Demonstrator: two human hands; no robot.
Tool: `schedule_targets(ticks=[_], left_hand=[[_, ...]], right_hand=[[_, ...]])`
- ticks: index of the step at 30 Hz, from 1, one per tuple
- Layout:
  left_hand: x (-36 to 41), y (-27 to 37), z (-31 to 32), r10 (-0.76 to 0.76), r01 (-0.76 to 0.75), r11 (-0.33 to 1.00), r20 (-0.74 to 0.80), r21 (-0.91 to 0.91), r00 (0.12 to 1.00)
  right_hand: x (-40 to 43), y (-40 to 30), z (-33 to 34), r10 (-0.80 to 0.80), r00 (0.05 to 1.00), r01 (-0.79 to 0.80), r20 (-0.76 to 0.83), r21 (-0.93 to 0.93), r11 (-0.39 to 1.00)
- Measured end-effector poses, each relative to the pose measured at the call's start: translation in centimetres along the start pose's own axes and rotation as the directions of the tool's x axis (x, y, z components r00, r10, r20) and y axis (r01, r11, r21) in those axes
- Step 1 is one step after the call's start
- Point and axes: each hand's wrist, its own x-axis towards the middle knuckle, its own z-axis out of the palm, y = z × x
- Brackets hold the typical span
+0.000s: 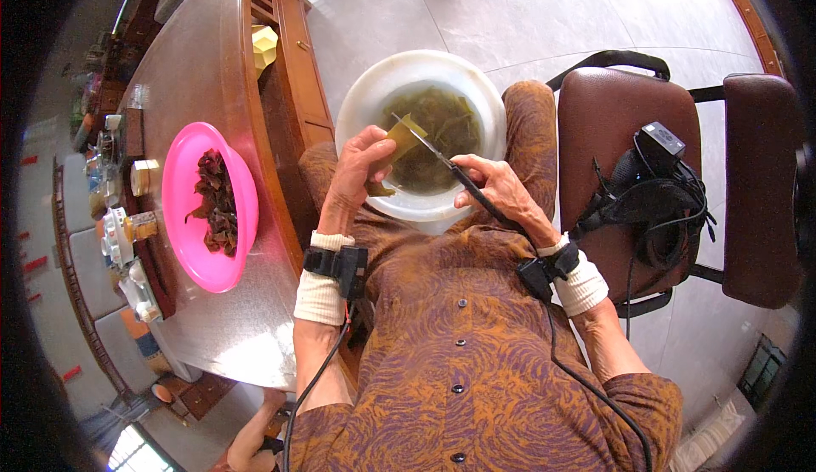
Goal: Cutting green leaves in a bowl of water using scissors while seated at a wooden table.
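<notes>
My left hand grips a strip of green kelp-like seaweed over the left part of a large white basin. A knife with a black handle is in my right hand, its narrow blade pointing up and left across the strip's right edge. Whether it is a knife or one side of scissors I cannot tell for sure. Inside the basin, more green seaweed lies in cloudy liquid. The basin sits between my knees. My fingers hide part of the held strip.
On the wooden table at left stands a pink plastic basin holding dark, wet, leafy pieces. Jars and small containers line its far side. A brown chair at right bears black straps and cables. Another person's arm shows at bottom left.
</notes>
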Motion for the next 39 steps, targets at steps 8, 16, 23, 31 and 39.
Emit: schedule_targets(ticks=[8,16,23,31,39], left_hand=[[-0.1,-0.1,0.0,0.004,-0.004,1.000,-0.019,0.005,1.000],[-0.1,-0.4,0.4,0.044,-0.053,0.989,-0.067,-0.141,0.997],[-0.1,-0.4,0.5,0.077,-0.077,0.996,0.002,-0.048,0.997],[0.2,-0.4,0.8,0.067,-0.067,0.998,0.003,0.005,0.998],[0.4,-0.5,0.4,0.047,-0.047,0.998,0.020,0.037,0.999]], right_hand=[[-0.6,-0.7,-0.5,0.183,0.982,-0.186,0.040,0.090,0.978],[-1.2,0.0,-0.6,-0.013,1.000,0.013,0.023,-0.004,1.000],[-0.7,-1.3,0.0,-0.013,1.000,0.013,-0.004,-0.076,0.997],[-0.8,-1.5,-0.2,-0.004,0.999,-0.001,-0.036,-0.132,0.991],[-0.7,-1.3,-0.5,0.084,0.996,-0.084,-0.003,-0.103,0.991]])
